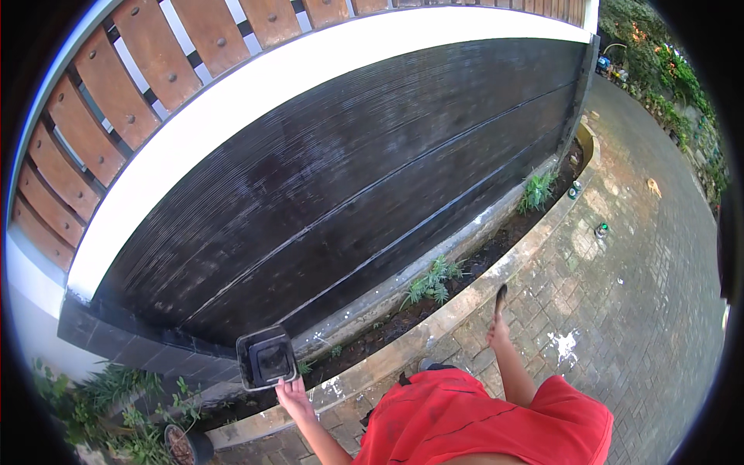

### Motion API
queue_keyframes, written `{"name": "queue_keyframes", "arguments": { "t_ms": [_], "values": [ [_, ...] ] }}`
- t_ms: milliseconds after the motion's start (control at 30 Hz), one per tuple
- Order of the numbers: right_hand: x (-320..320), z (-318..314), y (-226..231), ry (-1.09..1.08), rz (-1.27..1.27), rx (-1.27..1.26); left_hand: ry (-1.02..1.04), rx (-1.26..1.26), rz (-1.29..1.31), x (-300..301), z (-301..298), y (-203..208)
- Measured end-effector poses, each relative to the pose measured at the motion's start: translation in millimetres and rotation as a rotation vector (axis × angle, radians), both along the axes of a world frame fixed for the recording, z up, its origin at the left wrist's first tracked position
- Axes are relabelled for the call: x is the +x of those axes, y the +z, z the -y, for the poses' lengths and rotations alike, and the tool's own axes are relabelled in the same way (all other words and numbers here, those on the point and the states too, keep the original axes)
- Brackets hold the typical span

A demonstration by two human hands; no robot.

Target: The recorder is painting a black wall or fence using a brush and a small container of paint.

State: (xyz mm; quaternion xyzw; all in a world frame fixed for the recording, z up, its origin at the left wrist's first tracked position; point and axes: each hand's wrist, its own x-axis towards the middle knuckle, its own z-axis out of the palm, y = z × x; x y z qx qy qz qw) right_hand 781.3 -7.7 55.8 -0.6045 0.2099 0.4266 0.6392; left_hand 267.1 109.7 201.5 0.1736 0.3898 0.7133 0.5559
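My left hand point(293, 397) grips the near rim of a square dark plastic tub point(246, 363), fingers curled over its edge. Something dark lies at the bottom of the tub, perhaps black paint. Down at my right side, my right hand point(498, 333) is closed around a paintbrush point(501, 299) with dark bristles pointing away from me. In front stands a long wall point(341, 186) with a black, streaky surface and two lengthwise grooves. The tub is close to the wall's lower left end; the brush is apart from the wall.
A low concrete kerb point(395, 347) borders a soil strip with green plants point(434, 280) along the wall. Brick paving point(620, 310) bears white splashes point(563, 347). A bottle point(601, 230) and a can point(574, 190) are to the right. A potted plant point(203, 446) stands lower left; wooden slats point(147, 58) top the wall.
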Motion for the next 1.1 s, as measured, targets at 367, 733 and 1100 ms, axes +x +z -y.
{"name": "queue_keyframes", "arguments": {
  "t_ms": [367, 733, 1100],
  "values": [
    [-120.2, 190.8, 14.3, -0.367, 0.174, -0.424, -0.476, -0.060, -0.085, 94.2, -96.9, -6.7],
    [-20.5, 70.2, 127.2, 0.186, 1.563, -0.495, -0.760, -0.123, 0.024, 219.1, -45.2, -17.2],
    [129.7, -14.4, 185.9, 0.647, 1.302, -0.077, -0.538, 0.010, -0.039, 286.4, -30.1, -1.2]
  ]
}}
